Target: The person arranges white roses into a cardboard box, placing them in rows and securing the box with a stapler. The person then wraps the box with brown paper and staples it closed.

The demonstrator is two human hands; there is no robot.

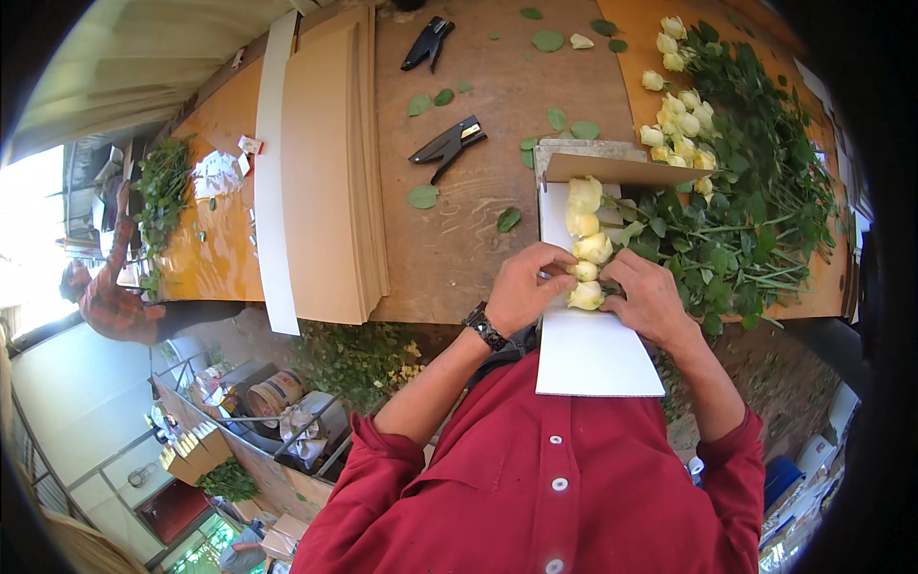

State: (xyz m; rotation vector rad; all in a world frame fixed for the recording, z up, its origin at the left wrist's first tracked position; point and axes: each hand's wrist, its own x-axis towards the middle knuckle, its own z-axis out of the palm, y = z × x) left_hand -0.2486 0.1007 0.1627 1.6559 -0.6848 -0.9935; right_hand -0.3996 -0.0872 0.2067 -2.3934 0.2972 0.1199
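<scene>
Cream roses [592, 249] lie in a row on a white cardboard sheet [599, 359], their leafy stems stretching to the right. My left hand [531, 287], with a dark watch [485, 327] at the wrist, pinches one of the lower blooms from its left side. From the right, my right hand [644, 295] grips the lowest rose [586, 295] just behind its head; its fingertips are partly hidden. The sheet's near end hangs over the table edge against my red shirt. Beyond the row stands a brown cardboard flap [624, 170].
More cream roses [681, 122] with long stems are heaped at right. Two plier staplers [448, 147] [429, 44] and loose leaves [423, 196] lie on the wooden table [459, 251]. Cardboard sheets [326, 172] are stacked at left. A person [118, 308] in a plaid shirt stands far left.
</scene>
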